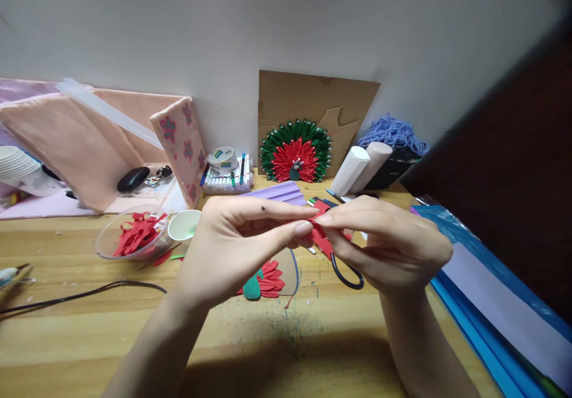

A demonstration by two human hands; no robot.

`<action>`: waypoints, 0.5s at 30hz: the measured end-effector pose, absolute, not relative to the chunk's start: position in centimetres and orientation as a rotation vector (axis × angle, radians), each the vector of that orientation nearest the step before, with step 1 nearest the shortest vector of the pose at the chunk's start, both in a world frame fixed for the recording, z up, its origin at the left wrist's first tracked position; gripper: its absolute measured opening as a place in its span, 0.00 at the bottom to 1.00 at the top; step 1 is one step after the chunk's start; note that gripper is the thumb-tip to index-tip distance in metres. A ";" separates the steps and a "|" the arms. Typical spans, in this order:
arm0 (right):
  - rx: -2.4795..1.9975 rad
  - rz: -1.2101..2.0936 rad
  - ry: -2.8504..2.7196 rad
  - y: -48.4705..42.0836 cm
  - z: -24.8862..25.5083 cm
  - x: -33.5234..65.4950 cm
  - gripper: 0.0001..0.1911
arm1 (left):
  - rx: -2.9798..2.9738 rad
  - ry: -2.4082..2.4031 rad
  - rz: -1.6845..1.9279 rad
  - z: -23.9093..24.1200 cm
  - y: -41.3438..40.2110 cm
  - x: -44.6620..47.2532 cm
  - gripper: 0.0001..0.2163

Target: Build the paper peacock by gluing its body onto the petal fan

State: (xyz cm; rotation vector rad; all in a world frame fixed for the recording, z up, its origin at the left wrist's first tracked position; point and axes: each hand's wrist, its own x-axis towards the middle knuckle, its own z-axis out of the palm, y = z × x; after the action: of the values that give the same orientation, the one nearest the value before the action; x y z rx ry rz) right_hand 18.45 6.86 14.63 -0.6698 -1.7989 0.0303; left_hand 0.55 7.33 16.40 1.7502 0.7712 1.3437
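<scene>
Both my hands meet above the wooden table [89, 332], pinching one small red paper piece [322, 240]. My left hand [232, 243] closes thumb and forefinger on its left end. My right hand [388, 240] pinches the right end, with a black scissors handle loop [346, 274] hanging below its fingers. Under my hands lies a red paper flower with a green stem [263, 283] on a brown cardboard piece.
A clear bowl of red paper scraps [134, 237] and a white paper cup [184, 225] sit at left. A black cable [84, 294] crosses the table. A red-green paper fan ornament [295, 152], markers [226, 180], white tubes [357, 168] and blue sheets [482, 302] lie behind and right.
</scene>
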 end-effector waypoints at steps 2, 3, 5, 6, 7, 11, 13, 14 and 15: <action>-0.670 0.025 -1.786 6.9 14.6 18.4 0.14 | 1.736 0.780 1.355 16.4 7.3 0.6 0.05; -0.669 0.021 -1.772 6.9 14.6 18.4 0.14 | 1.729 0.787 1.359 16.4 7.3 0.6 0.04; -0.654 0.019 -1.758 6.9 14.6 18.5 0.15 | 1.717 0.815 1.345 16.4 7.3 0.7 0.03; -0.643 0.025 -1.763 7.0 14.6 18.5 0.15 | 1.719 0.830 1.328 16.4 7.4 0.7 0.03; -0.632 0.031 -1.774 7.0 14.5 18.5 0.16 | 1.726 0.844 1.306 16.4 7.4 0.7 0.04; -0.633 0.040 -1.812 7.0 14.4 18.5 0.17 | 1.742 0.859 1.232 16.3 7.6 0.5 0.06; -0.646 0.030 -1.809 7.1 14.3 18.5 0.16 | 1.734 0.853 1.208 16.2 7.7 0.4 0.06; -0.648 0.024 -1.803 7.1 14.3 18.5 0.16 | 1.733 0.853 1.203 16.2 7.7 0.3 0.06; -0.647 0.020 -1.797 7.1 14.3 18.5 0.16 | 1.734 0.854 1.202 16.1 7.7 0.3 0.05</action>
State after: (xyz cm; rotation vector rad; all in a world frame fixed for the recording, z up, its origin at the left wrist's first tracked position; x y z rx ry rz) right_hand 18.46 7.13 14.26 -0.6465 -1.7969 0.0197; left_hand 0.29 7.71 16.13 1.7335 0.8542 1.2021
